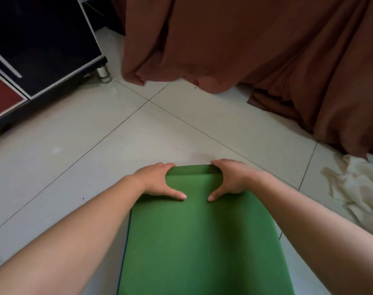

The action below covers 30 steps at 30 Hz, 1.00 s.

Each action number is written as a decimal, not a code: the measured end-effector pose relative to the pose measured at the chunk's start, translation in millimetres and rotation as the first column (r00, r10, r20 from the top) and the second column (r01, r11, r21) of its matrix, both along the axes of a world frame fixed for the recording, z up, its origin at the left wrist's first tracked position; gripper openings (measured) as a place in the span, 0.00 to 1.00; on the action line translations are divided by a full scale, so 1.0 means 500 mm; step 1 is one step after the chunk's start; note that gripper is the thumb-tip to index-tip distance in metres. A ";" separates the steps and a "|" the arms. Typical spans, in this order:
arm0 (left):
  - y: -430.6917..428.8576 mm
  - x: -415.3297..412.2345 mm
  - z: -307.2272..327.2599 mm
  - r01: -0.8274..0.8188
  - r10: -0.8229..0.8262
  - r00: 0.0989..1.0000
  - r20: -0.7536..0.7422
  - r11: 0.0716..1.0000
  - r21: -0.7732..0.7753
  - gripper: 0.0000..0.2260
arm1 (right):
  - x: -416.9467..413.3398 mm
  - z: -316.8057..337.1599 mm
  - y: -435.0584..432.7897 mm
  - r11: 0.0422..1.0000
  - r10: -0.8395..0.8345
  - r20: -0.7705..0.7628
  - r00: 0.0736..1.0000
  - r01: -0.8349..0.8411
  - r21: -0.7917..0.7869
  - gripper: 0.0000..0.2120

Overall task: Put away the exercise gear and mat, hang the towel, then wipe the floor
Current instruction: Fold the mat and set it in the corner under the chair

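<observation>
A green exercise mat [202,235] lies flat on the pale tiled floor and runs from the bottom edge up to the middle of the view. Its far end is folded over into a short first roll. My left hand [158,182] grips the left part of that rolled end, thumb on top of the mat. My right hand [232,179] grips the right part in the same way. A crumpled cream towel [356,188] lies on the floor at the right edge.
Brown curtains [245,43] hang down to the floor across the back and right. A black, white and red cabinet [38,50] on metal feet stands at the back left. Bare tiled floor [92,145] lies between cabinet and mat.
</observation>
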<state>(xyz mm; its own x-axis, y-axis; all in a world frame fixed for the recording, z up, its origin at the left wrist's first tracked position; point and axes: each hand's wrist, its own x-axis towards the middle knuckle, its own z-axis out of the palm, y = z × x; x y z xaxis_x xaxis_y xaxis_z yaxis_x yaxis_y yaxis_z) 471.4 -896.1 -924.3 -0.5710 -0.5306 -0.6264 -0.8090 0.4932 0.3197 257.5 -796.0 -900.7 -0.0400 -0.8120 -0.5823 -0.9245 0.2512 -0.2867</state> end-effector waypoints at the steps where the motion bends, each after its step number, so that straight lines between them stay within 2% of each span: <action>1: 0.001 0.001 -0.002 -0.004 0.004 1.000 -0.008 1.000 0.001 0.51 | 0.002 0.000 -0.001 1.000 0.002 -0.012 1.000 -0.002 0.004 0.54; 5: 0.017 0.013 0.002 -0.016 0.015 0.999 -0.041 1.000 -0.025 0.50 | 0.013 0.008 0.014 0.999 0.017 -0.040 0.999 -0.019 -0.041 0.52; 10: 0.057 0.032 0.031 -0.038 0.030 0.994 -0.102 0.996 -0.075 0.49 | 0.027 0.039 0.047 0.987 0.068 -0.153 0.986 -0.089 -0.130 0.50; 14: 0.100 0.051 0.055 -0.047 0.025 0.990 -0.136 0.986 -0.162 0.47 | 0.027 0.063 0.075 0.982 0.055 -0.106 0.993 -0.073 -0.174 0.42; 17: 0.120 0.058 0.075 -0.081 0.058 0.989 -0.138 0.983 -0.165 0.45 | 0.025 0.069 0.096 0.984 0.034 -0.043 0.998 -0.041 -0.173 0.41; 21: 0.112 0.056 0.102 -0.099 0.093 0.992 -0.087 0.993 -0.070 0.43 | 0.028 0.085 0.101 0.985 0.077 -0.080 0.994 -0.088 -0.145 0.38; 24: 0.107 0.051 0.109 -0.050 0.048 0.998 -0.049 0.998 -0.047 0.45 | 0.032 0.089 0.104 0.985 0.084 -0.099 0.992 -0.097 -0.140 0.35; 30: 0.123 0.056 0.129 -0.098 0.086 0.992 -0.088 0.984 -0.151 0.39 | 0.033 0.114 0.114 0.983 0.061 -0.083 0.995 -0.075 -0.168 0.28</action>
<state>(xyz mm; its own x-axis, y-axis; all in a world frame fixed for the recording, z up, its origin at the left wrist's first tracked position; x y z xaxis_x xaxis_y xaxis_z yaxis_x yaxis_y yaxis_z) 499.6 -834.6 -860.1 -0.5605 -0.6703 -0.4864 -0.8280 0.4666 0.3110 274.0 -739.2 -843.8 -0.0208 -0.9017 -0.4319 -0.9588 0.1404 -0.2468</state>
